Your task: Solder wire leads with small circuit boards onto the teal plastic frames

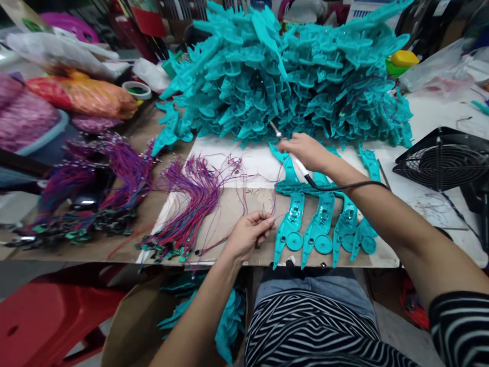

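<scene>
Right hand [307, 153]: closed in a pen grip around a slim white-handled soldering iron [301, 169]. Metal tip points up and far-left, toward the foot of the large heap. A black cord [344, 186] runs from the iron's handle to the right, over the forearm.

Left hand [248, 234]: thumb and fingers pinched on a thin red-and-blue wire [263, 210], held just left of the nearest teal part at the near edge of the brown work table [114, 244].

Four flat teal plastic moulded parts [321, 224] lie side by side on the table, between and under the two hands, round ends toward the near edge.

Far centre: a large heap of identical teal plastic parts [290, 71].

Left of the left hand: a fanned bundle of red-and-blue wires [191, 204] with small dark ends; a second, denser wire bundle [103, 178] lies further left.

Far left: an orange filled plastic bag [84, 97] and a white tape roll [136, 90].

Right: a black wire-grille fan [443, 160], lying flat.

Near left, below table level: a red plastic stool [49, 311].
</scene>
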### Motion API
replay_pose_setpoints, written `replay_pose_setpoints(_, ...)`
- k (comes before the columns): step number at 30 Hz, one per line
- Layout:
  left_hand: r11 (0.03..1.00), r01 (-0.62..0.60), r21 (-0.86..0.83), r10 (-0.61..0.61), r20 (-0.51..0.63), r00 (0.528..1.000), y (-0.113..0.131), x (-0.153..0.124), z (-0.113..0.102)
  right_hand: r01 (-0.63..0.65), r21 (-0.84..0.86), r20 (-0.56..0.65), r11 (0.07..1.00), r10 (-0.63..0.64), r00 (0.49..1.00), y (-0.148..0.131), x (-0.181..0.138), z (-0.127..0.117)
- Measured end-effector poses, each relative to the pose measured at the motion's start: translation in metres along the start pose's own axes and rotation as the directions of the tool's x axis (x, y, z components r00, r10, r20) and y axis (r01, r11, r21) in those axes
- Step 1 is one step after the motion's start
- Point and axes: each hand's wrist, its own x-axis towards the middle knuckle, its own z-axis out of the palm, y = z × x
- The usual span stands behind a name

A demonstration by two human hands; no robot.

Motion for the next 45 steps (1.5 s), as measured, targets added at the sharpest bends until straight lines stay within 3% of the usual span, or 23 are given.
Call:
replay_pose_setpoints(2, 0.999, 0.003, -0.040, -0.005, -0.039, 0.999, -0.006, 0.012, 0.006, 0.037, 0.040, 0.034, 0.999, -0.038, 0.999, -0.002, 0.015, 0.012)
replay_pose_setpoints(4, 0.997, -0.002, -0.074, -0.003, -0.066, 0.998, -0.009, 0.022, 0.009, -0.003, 0.164, -0.011, 0.986, 0.005, 1.000, -0.009, 0.014, 0.022)
replay_pose_setpoints(8, 0.994, -0.001, -0.112, -0.008, -0.084, 0.996, -0.011, 0.032, 0.011, -0.111, 0.516, -0.127, 0.849, 0.204, 0.971, -0.038, -0.033, 0.029)
replay_pose_setpoints(13, 0.996, 0.037, -0.082, -0.042, -0.071, 0.997, -0.011, 0.031, 0.012, -0.153, 0.700, -0.036, 0.698, 0.248, 0.968, -0.077, -0.092, 0.032)
replay_pose_setpoints(18, 1.000, 0.010, -0.010, -0.011, -0.079, 0.997, -0.012, 0.030, 0.017, -0.235, 0.684, -0.052, 0.690, 0.368, 0.928, -0.087, -0.106, 0.043)
replay_pose_setpoints(24, 0.934, -0.187, 0.306, 0.210, -0.047, 0.976, -0.013, 0.041, 0.026, -0.263, 0.656, -0.030, 0.707, 0.372, 0.928, -0.087, -0.114, 0.050)
replay_pose_setpoints(29, 0.869, -0.222, 0.442, 0.254, -0.015, 0.967, -0.016, 0.047, 0.026, -0.245, 0.620, -0.213, 0.746, 0.460, 0.862, -0.092, -0.131, 0.037)
replay_pose_setpoints(35, 0.862, -0.153, 0.484, 0.187, -0.023, 0.982, -0.017, 0.044, 0.021, -0.175, 0.600, -0.374, 0.781, 0.467, 0.801, -0.113, -0.174, 0.018)
replay_pose_setpoints(45, 0.884, -0.162, 0.439, 0.193, -0.027, 0.981, -0.023, 0.046, 0.016, -0.222, 0.699, -0.363, 0.680, 0.604, 0.709, -0.120, -0.195, 0.026)
